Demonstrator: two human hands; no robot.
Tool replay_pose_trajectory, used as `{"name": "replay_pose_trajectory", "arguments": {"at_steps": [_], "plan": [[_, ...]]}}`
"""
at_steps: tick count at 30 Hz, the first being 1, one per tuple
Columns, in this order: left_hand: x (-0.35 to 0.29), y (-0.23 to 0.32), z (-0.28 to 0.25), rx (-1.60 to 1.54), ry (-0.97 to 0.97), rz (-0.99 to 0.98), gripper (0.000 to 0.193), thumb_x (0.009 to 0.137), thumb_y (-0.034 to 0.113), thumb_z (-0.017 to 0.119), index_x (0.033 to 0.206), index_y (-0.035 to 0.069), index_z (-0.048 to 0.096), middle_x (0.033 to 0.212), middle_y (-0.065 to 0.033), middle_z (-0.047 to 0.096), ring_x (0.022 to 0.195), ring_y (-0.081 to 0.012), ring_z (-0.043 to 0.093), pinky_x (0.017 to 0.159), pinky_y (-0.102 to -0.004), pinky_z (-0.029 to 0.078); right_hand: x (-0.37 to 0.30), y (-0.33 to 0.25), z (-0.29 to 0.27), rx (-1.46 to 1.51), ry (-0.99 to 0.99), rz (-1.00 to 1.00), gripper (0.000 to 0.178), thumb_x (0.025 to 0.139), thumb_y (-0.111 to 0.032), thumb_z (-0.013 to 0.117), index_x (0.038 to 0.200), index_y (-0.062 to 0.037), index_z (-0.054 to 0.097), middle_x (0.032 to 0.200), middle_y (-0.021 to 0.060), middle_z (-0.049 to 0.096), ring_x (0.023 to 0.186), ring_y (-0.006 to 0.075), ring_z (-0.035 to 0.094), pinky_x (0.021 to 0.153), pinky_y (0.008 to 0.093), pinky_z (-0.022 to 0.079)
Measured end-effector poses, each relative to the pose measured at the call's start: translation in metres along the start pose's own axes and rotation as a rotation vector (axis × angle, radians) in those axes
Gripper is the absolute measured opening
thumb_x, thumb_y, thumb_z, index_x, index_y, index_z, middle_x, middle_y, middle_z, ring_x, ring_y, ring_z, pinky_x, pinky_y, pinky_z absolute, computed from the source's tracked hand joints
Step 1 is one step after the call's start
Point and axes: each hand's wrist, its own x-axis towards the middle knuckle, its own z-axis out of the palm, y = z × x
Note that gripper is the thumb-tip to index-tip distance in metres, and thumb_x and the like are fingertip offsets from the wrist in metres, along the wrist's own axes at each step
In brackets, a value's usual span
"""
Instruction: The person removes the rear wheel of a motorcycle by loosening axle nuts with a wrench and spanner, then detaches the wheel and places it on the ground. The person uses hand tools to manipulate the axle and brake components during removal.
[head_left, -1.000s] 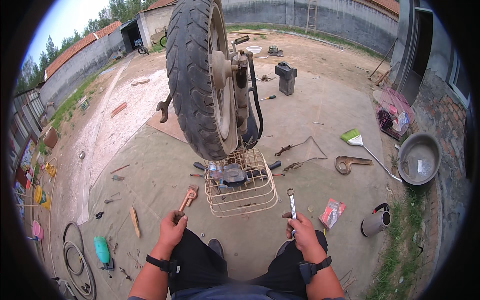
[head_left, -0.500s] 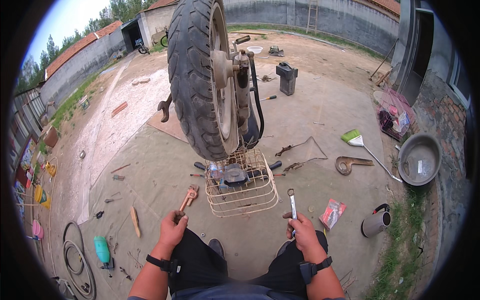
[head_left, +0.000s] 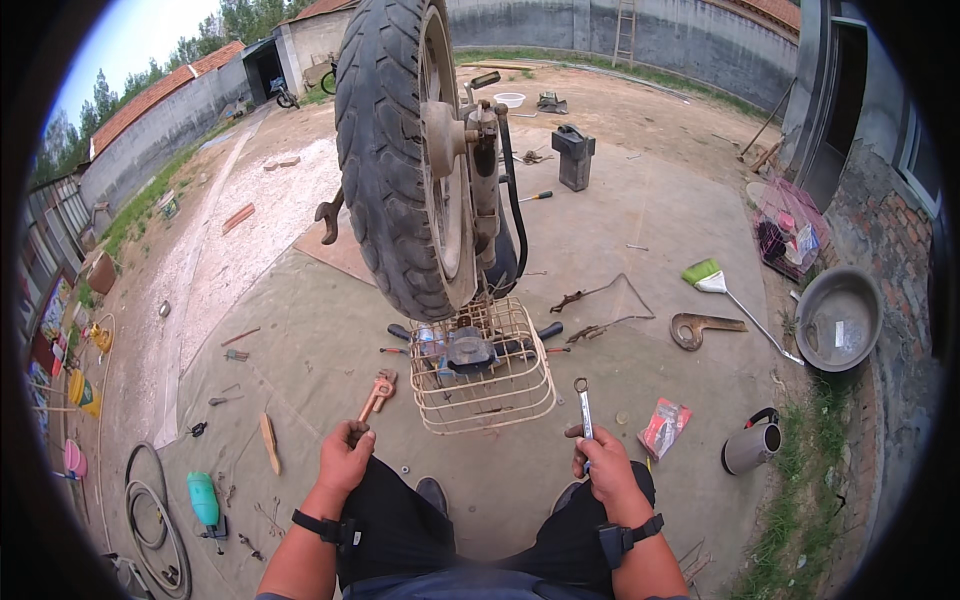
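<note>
"Gripping what, the left hand [head_left: 345,457]?"

"An orange wrench [head_left: 378,392]: the hand is curled closed round its handle end, the head pointing away ahead of it"

"And the right hand [head_left: 600,465]?"

"Likewise closed, around the lower shank of a silver spanner [head_left: 585,408], ring end ahead; a red-and-white packet [head_left: 664,428] lies just right of it"

"What might fail from here?"

"Chiefly the left-hand grip: held so far from its head, the wrench could swivel and drop if the hold relaxes. Advanced carelessly, it may also snag the wire basket [head_left: 480,408], ahead of and between the hands"

"And the wheel [head_left: 385,170], upright beyond the left hand?"

"How it is propped cannot be made out; a hard pull could, by my judgement, rock it. The small metal ring [head_left: 405,469] just right of the left hand might be lost under a shifting shoe [head_left: 433,495]"
</note>
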Motion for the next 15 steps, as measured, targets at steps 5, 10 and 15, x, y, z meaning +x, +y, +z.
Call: {"name": "replay_pose_trajectory", "arguments": {"at_steps": [5,10,15], "plan": [[-0.0004,-0.0003,-0.0003,0.008,0.005,0.007,0.023,0.09,0.015,0.068,0.103,-0.004,0.063,0.079,-0.0049,0.066,0.071,-0.0115,0.063,0.068,-0.0278,0.052,-0.0008,-0.0011,0.0008,-0.011,-0.002,0.002,0.022,0.094,-0.011,0.053,0.11,0.0002,0.064,0.07,0.001,0.051,0.054,0.0119,0.051,0.051,0.0266,0.041],[-0.001,0.0012,0.0,0.0,0.001,0.007,0.023,0.09,0.014,0.067,0.104,-0.004,0.063,0.079,-0.0048,0.066,0.071,-0.0114,0.063,0.068,-0.0277,0.052,-0.0016,-0.0021,0.0014,-0.019,-0.001,0.0,0.022,0.095,-0.012,0.054,0.11,0.0,0.065,0.07,0.0005,0.051,0.054,0.0115,0.05,0.051,0.0265,0.041],[-0.001,0.0006,-0.0002,0.003,0.002,0.014,0.023,0.09,0.015,0.067,0.103,-0.003,0.063,0.079,-0.0047,0.065,0.071,-0.0113,0.063,0.067,-0.0276,0.052,-0.0015,-0.0021,0.0016,-0.023,-0.002,0.001,0.022,0.095,-0.012,0.055,0.11,-0.0001,0.065,0.07,0.0004,0.051,0.054,0.0113,0.05,0.051,0.0263,0.041]]}}
